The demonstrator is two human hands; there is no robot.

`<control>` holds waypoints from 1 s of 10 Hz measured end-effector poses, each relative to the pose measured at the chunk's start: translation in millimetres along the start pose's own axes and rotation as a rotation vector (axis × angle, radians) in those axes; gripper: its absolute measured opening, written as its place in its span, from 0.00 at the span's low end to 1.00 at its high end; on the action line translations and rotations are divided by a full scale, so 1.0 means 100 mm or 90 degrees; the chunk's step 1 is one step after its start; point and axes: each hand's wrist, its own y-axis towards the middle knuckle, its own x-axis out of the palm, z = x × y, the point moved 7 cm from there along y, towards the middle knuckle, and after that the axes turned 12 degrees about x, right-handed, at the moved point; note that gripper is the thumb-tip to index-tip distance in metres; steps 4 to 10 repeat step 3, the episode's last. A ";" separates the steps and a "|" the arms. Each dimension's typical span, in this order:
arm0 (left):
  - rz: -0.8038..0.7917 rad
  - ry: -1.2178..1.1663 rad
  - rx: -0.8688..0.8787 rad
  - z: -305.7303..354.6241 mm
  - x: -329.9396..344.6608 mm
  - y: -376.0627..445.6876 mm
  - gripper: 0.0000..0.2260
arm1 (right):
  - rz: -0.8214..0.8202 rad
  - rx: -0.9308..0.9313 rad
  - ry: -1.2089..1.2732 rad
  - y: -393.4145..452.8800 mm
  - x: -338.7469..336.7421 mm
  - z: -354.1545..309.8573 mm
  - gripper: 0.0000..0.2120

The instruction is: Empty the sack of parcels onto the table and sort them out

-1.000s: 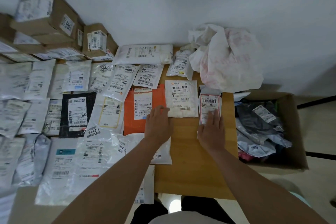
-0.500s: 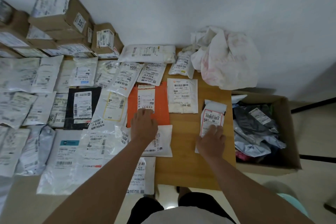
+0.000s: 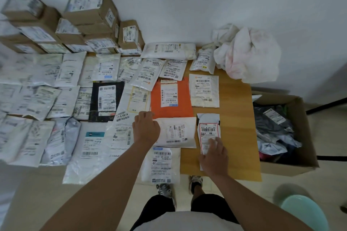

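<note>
The wooden table (image 3: pixel 235 118) is laid almost edge to edge with parcels in rows, so the emptying looks done and the step in hand is the sorting — squaring up the last few pieces near the right end. Brown cardboard boxes (image 3: pixel 90 15) are stacked along the far left edge against the wall, and the crumpled white sack (image 3: pixel 249 52) lies slack at the far right corner, apparently emptied. An open cardboard carton (image 3: pixel 293 133) of dark bagged parcels stands on the floor just beside the right edge.

Among the flat pieces, the orange plastic mailer (image 3: pixel 172 97) sits towards the right end with a white rectangular mailer (image 3: pixel 175 132) just in front of it, overlapping its near edge. The left hand (image 3: pixel 146 129) rests at that white mailer's left end, fingers curled under at its far corner; whether they pinch it I cannot tell. The right hand (image 3: pixel 213 153) presses the near half of a small white pouch with a red-bordered label (image 3: pixel 208 131), fingers fairly flat on it — the pouch lies beside the white mailer, near the front edge.

The next move, I judge, calls for sliding the pouch square to its neighbour, label up, without riding over that edge.
</note>
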 end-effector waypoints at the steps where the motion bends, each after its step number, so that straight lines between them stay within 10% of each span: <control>1: -0.008 -0.002 0.000 -0.17 -0.02 -0.12 0.16 | 0.002 -0.009 0.014 0.02 0.03 -0.14 0.32; 10: -0.014 -0.026 0.015 -0.40 -0.04 -0.32 0.16 | 0.061 -0.004 0.059 -0.04 -0.03 -0.25 0.34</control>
